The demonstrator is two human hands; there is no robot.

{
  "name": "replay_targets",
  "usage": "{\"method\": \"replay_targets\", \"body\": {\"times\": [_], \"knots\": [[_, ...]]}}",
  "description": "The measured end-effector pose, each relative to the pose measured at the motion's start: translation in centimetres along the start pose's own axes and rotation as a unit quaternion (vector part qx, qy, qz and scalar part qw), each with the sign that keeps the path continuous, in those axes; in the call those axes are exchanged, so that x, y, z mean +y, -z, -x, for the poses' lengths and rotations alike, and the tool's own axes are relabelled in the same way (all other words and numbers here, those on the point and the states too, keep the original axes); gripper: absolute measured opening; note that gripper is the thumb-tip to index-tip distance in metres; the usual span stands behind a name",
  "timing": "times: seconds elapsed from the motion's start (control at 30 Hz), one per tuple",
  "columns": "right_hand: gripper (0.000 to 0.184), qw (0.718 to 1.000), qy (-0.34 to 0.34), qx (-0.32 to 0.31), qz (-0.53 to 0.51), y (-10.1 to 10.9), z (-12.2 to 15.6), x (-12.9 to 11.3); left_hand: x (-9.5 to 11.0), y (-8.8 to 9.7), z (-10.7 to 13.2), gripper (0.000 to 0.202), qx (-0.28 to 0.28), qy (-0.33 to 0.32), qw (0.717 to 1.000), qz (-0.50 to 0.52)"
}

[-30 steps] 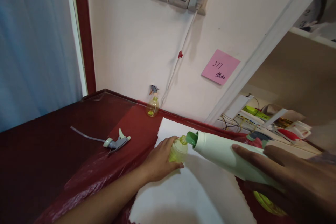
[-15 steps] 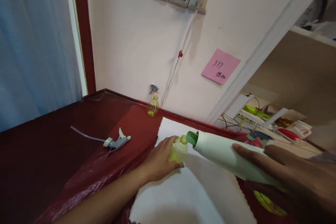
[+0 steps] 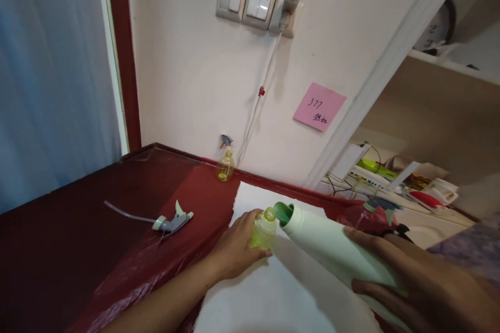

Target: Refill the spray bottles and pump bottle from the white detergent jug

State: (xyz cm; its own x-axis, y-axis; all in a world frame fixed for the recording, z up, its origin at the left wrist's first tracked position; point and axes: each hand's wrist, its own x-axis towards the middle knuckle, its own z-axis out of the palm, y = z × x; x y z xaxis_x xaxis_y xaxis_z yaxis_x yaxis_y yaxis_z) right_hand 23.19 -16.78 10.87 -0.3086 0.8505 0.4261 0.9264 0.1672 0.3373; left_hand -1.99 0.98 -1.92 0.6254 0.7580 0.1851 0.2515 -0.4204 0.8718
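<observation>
My left hand [image 3: 240, 244] is wrapped round a small yellow-green clear bottle [image 3: 263, 232], open at the neck, on the white sheet [image 3: 269, 291]. In my right hand [image 3: 425, 281] is a large pale green bottle [image 3: 336, 244], tipped down to the left. Its darker green spout [image 3: 283, 212] meets the small bottle's mouth; whether liquid runs through cannot be made out. A grey and pale green spray trigger head [image 3: 172, 222] with a clear tube lies on the table to the left.
Against the wall stands a yellow spray bottle [image 3: 225, 164] with a grey trigger. A red spray bottle [image 3: 371, 216] is behind my right hand. Dark red plastic covers the table [image 3: 203, 192]. Cluttered shelves [image 3: 390, 171] are at the right; a white cord [image 3: 253, 114] hangs down the wall.
The pale green bottle is tilted more steeply, its spout now closer over the small bottle's mouth. My view has shifted slightly upward. Both hands keep their hold.
</observation>
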Motion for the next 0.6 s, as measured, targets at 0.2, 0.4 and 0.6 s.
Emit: {"method": "replay_targets", "body": {"times": [0.2, 0.4, 0.6], "knots": [[0.050, 0.982, -0.103, 0.105, -0.116, 0.3, -0.2, -0.5, 0.1, 0.0, 0.0, 0.080, 0.005, 0.015, 1.000, -0.004], [0.060, 0.897, -0.348, 0.160, -0.222, 0.6, -0.2, -0.8, -0.1, 0.0, 0.0, 0.079, 0.003, 0.032, 0.999, -0.004], [0.065, 0.807, -0.453, 0.247, -0.288, -2.6, -0.6, -2.1, -0.4, -0.2, -0.2, 0.076, 0.009, 0.042, 0.999, 0.004]]}}
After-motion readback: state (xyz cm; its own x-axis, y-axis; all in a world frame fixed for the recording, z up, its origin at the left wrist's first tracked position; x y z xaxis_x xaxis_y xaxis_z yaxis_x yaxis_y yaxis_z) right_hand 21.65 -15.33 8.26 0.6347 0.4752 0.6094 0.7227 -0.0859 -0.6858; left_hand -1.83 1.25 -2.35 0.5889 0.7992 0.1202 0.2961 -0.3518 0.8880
